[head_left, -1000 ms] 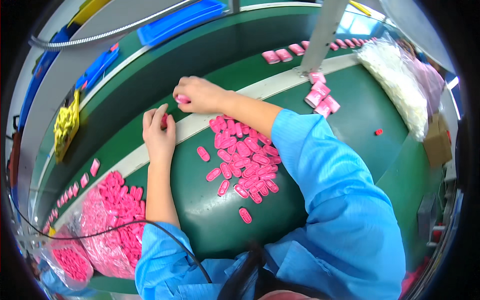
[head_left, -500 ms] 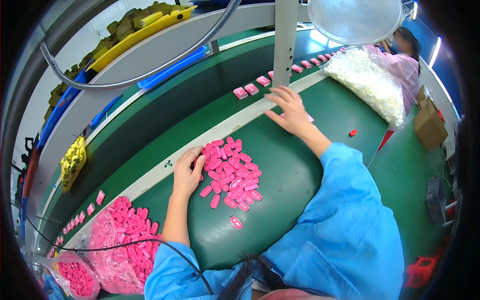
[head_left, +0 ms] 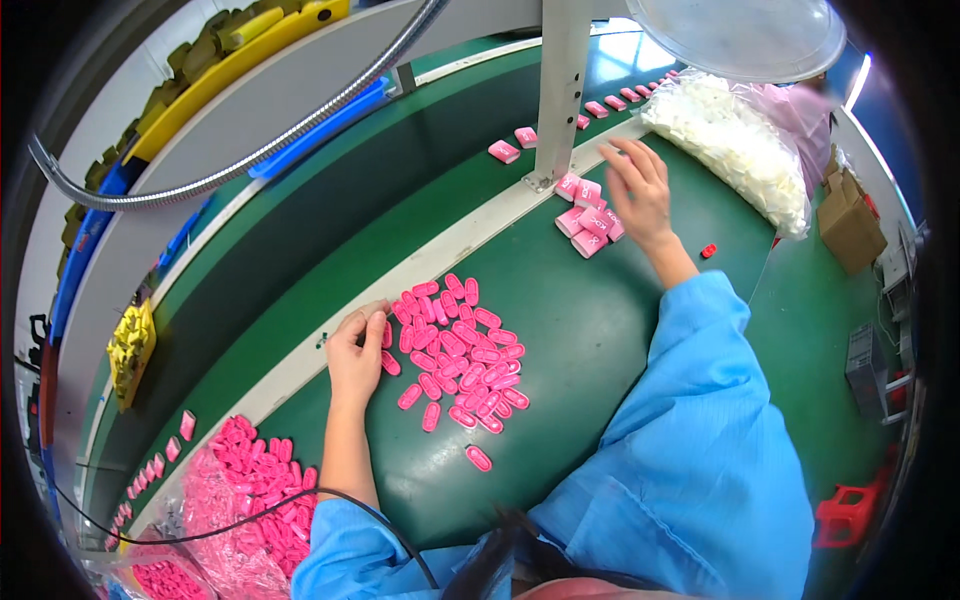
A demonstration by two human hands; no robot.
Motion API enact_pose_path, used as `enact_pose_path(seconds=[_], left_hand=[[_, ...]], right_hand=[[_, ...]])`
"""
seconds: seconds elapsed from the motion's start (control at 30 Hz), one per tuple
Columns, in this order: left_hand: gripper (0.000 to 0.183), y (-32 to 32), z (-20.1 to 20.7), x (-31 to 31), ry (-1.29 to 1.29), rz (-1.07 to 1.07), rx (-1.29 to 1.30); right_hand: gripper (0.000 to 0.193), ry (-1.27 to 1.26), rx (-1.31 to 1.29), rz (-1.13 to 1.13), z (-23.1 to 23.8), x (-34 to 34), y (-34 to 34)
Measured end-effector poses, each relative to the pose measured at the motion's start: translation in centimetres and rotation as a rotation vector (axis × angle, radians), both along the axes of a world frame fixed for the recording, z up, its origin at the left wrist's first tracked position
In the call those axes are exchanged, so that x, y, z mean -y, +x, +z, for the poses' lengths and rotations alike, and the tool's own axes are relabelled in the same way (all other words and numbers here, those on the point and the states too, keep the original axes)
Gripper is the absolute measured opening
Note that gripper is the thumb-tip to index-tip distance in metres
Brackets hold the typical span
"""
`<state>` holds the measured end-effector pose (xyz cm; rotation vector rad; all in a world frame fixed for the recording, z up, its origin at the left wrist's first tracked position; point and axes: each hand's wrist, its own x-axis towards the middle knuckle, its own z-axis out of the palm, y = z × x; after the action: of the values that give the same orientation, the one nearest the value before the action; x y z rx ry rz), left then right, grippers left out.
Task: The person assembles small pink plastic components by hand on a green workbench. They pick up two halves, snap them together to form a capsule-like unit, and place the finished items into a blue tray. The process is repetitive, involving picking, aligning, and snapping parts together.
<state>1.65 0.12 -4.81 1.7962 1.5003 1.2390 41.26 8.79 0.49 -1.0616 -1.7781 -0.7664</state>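
My left hand (head_left: 355, 360) rests at the left edge of a loose pile of pink oval pieces (head_left: 455, 350) on the green work surface (head_left: 560, 340). Its fingers are curled and close to the thumb; what they hold, if anything, is hidden. Farther off to the right, my right hand (head_left: 640, 190) is raised with its fingers apart and nothing visible in it. Just left of that hand lies a small heap of pink rectangular pieces (head_left: 588, 222) with white markings, by the foot of a metal post. One oval piece (head_left: 479, 458) lies apart, nearer to me.
Beyond a pale rail (head_left: 440, 250) runs a green belt (head_left: 350, 220) carrying spaced pink pieces. The metal post (head_left: 558, 100) stands at the rail. A bag of white pieces (head_left: 735, 140) lies far right, bags of pink pieces (head_left: 260, 490) near left. A cable crosses my left forearm.
My right hand has moved right, away from the post, baring the heap of rectangular pieces. My left hand has shifted slightly left at the pile's edge. The whole view has shifted a little.
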Motion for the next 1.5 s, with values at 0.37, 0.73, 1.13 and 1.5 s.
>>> enact_pose_path(seconds=[0.37, 0.73, 1.13, 1.5], left_hand=[[0.018, 0.7, 0.7, -0.3, 0.044, -0.04, -0.031], [0.018, 0.0, 0.2, -0.4, 0.047, -0.045, -0.016], [0.02, 0.1, 0.6, -0.2, 0.038, -0.049, -0.032], [0.024, 0.4, 0.4, -0.5, 0.058, -0.046, 0.006]], right_hand=[[0.05, -0.452, 0.097, 0.192, 0.0, -6.8, -10.1], [0.061, -0.823, 0.243, -0.24, -4.8, -14.5, -12.0], [0.035, -0.798, -0.019, 0.001, -5.5, -15.5, -12.8], [0.026, -0.565, 0.055, 0.354, -2.6, -9.3, -11.2]])
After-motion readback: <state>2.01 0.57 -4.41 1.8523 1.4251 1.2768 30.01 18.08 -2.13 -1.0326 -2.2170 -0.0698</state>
